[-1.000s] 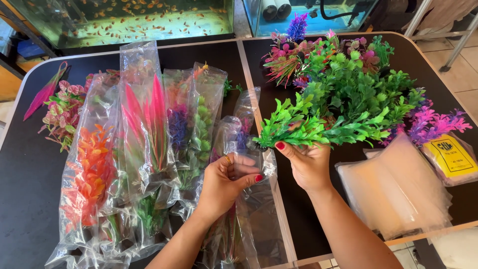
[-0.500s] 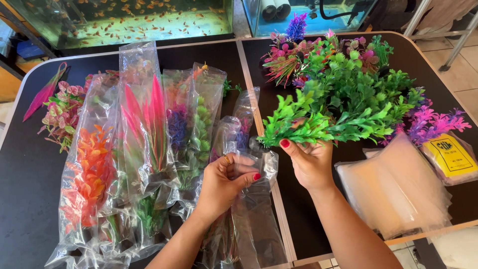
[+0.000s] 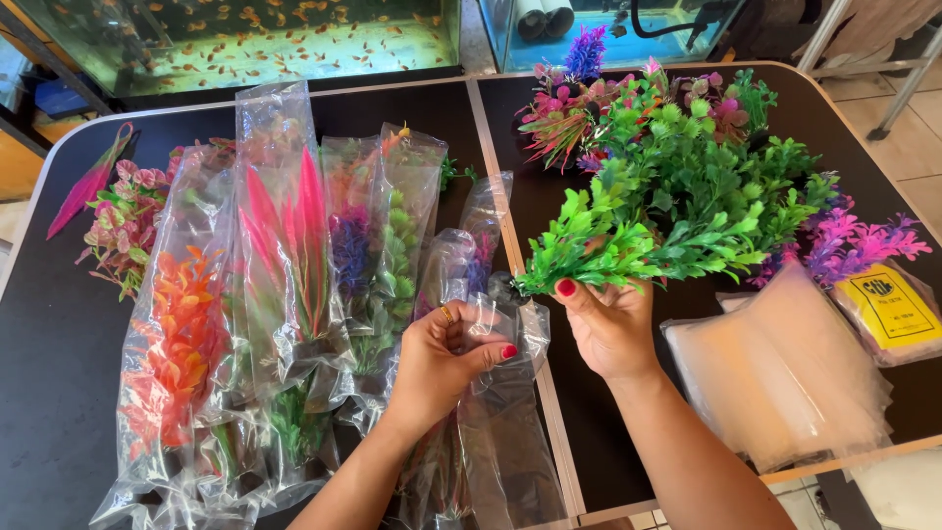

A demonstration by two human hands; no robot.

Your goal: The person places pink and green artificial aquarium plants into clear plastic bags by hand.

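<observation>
My right hand (image 3: 608, 324) grips the base of a green artificial aquarium plant (image 3: 628, 240), whose fronds spread up and to the right over the dark table (image 3: 59, 334). My left hand (image 3: 446, 358) pinches the open mouth of a clear plastic bag (image 3: 500, 393) that lies just left of the plant's base. The bag's opening sits close to the plant's base, between my two hands.
Several bagged plants lie to the left: orange (image 3: 177, 334), pink (image 3: 289, 245) and green-purple (image 3: 378, 255). A heap of loose green, pink and purple plants (image 3: 706, 137) sits at the back right. A stack of empty clear bags (image 3: 785, 373) lies at the right. Fish tanks (image 3: 245, 39) stand behind.
My left hand has worked the mouth of the clear bag wider and closer to the plant's base. My right hand holds the green plant in nearly the same place.
</observation>
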